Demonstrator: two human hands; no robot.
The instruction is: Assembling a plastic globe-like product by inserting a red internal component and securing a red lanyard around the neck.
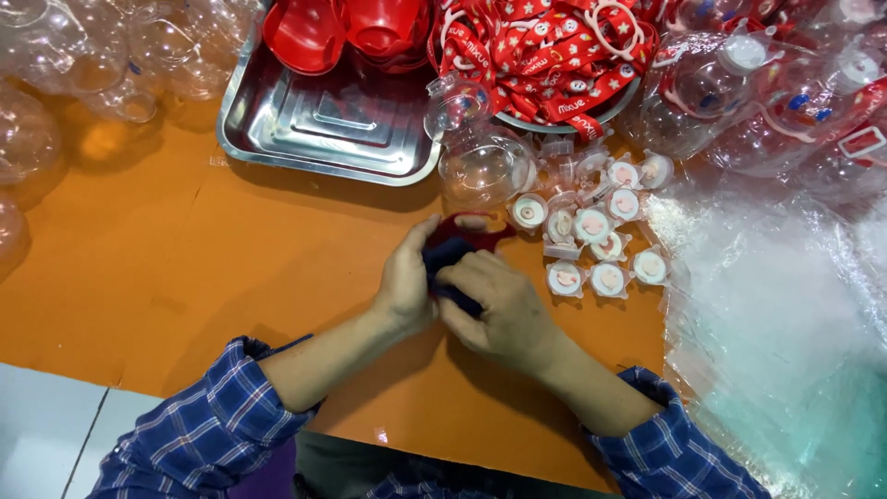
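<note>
Two hands, left hand (407,277) and right hand (499,310), clamp one dark red piece (459,242) beside ten white caps (591,225)

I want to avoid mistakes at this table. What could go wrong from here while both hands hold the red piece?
1. The small white caps lie loose just beside the right hand; a sideways move might scatter them.
2. The left hand and the right hand cover most of the red piece, so a poor fit could go unseen.
3. A clear plastic ball rests near the steel tray and may roll.
</note>
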